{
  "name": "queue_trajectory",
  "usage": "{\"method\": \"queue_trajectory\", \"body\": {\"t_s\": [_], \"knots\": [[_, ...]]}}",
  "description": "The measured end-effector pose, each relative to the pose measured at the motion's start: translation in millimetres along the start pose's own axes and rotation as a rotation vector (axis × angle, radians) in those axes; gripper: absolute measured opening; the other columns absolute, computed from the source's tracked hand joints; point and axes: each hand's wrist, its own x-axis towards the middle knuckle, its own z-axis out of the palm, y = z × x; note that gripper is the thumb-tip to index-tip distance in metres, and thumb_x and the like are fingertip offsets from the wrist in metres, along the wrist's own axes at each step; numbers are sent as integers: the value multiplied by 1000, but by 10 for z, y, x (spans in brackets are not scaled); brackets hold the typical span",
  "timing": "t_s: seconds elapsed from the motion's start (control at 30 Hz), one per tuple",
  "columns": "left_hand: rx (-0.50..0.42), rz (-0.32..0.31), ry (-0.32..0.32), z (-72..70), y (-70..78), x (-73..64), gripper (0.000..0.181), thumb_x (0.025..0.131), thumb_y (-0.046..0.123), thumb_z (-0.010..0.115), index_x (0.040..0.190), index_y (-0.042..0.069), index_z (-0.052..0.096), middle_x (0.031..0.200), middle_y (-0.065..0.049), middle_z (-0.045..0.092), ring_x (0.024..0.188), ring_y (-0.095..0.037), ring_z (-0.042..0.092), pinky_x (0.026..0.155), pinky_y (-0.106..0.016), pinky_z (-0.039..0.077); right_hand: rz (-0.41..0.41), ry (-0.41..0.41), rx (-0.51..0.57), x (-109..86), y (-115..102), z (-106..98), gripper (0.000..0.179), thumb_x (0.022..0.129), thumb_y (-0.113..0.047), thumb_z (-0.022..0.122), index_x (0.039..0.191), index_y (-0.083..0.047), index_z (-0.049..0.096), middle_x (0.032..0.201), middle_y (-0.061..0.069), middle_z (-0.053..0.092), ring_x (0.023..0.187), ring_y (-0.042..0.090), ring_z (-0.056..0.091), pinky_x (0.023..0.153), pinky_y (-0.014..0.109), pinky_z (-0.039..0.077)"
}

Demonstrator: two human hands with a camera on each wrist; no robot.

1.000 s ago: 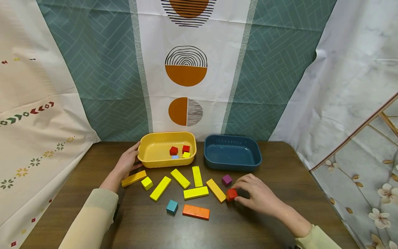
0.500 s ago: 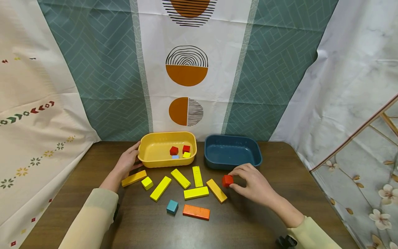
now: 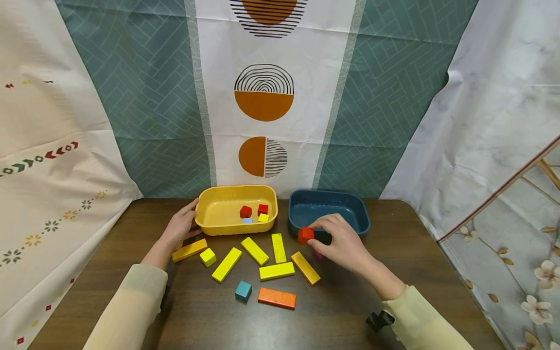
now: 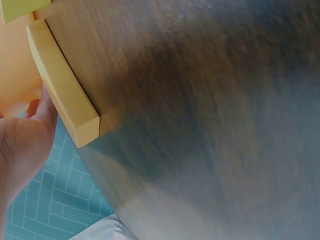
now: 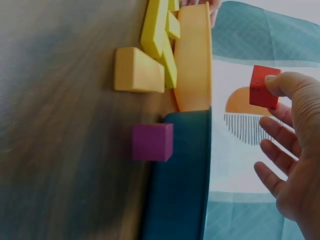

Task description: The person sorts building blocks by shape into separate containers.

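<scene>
My right hand [image 3: 343,243] pinches a red cube [image 3: 306,235] between thumb and fingertips, raised in front of the blue bin [image 3: 294,221]. The right wrist view shows the thumb on the red cube [image 5: 263,86], the lower fingers spread apart. A purple cube [image 5: 152,142] lies on the table by the blue bin, mostly hidden by the hand in the head view. At the yellow bin [image 3: 236,230], my left hand [image 3: 178,229] holds the left end, fingers along the outside wall. Inside that bin lie two red cubes [image 3: 246,212], a yellow cube [image 3: 263,218] and a blue block [image 3: 247,220].
Before the bins lie several yellow blocks [image 3: 227,265], a small yellow cube [image 3: 207,257] and orange-yellow blocks [image 3: 306,268]. One of these blocks [image 4: 65,85] sits near the left hand. Closer in are a teal cube [image 3: 243,290] and an orange block [image 3: 277,298]. Patterned cloth [image 3: 380,97] hangs behind.
My right hand has lifted the red cube off the table beside the orange-yellow block and carried it up and leftward to the blue bin's front. The left hand stays at the yellow bin.
</scene>
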Motion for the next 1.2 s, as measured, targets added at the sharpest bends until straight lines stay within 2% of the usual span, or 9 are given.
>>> {"method": "queue_trajectory", "body": {"t_s": [0.3, 0.47, 0.57, 0.7, 0.8, 1.2], "knots": [[17, -2, 7, -16, -10, 9, 60, 110, 23, 32, 165, 31, 11, 171, -11, 9, 139, -42, 40, 107, -54, 45, -1, 28, 12, 332, -65, 59, 32, 89, -38, 80, 113, -17, 74, 119, -2, 68, 116, 21, 54, 93, 43, 53], [5, -2, 7, -10, -14, 14, 60, 110, 23, 32, 165, 31, 12, 171, -11, 9, 139, -43, 40, 108, -56, 43, 33, 11, 20, 507, -63, 110, 36, 91, -41, 77, 116, -16, 73, 122, -1, 66, 118, 22, 52, 94, 45, 52], [-16, -14, -2, 14, 76, -57, 60, 109, 19, 32, 166, 27, 12, 170, -14, 9, 139, -45, 39, 110, -58, 40, 64, -5, 21, 607, -52, 150, 37, 91, -42, 76, 117, -15, 73, 123, 0, 66, 119, 23, 51, 96, 45, 51], [-10, -13, 2, 14, 53, -45, 61, 109, 19, 32, 166, 27, 12, 170, -14, 10, 138, -44, 39, 109, -58, 41, 87, -15, 2, 728, -44, 213, 37, 92, -41, 76, 118, -14, 73, 122, 2, 67, 119, 23, 52, 98, 45, 50], [13, 0, 13, -11, -56, 32, 60, 109, 22, 32, 165, 30, 12, 170, -12, 12, 137, -42, 41, 107, -55, 44, 85, -22, -9, 814, -61, 257, 37, 92, -39, 76, 119, -14, 74, 120, 4, 67, 116, 23, 52, 97, 44, 50], [-4, -1, 0, -5, -33, 34, 58, 111, 22, 30, 165, 31, 12, 170, -14, 9, 141, -44, 38, 109, -57, 41, 75, -77, -79, 1159, -206, 450, 35, 92, -40, 76, 118, -16, 75, 117, 3, 70, 107, 21, 53, 92, 40, 49]]}}
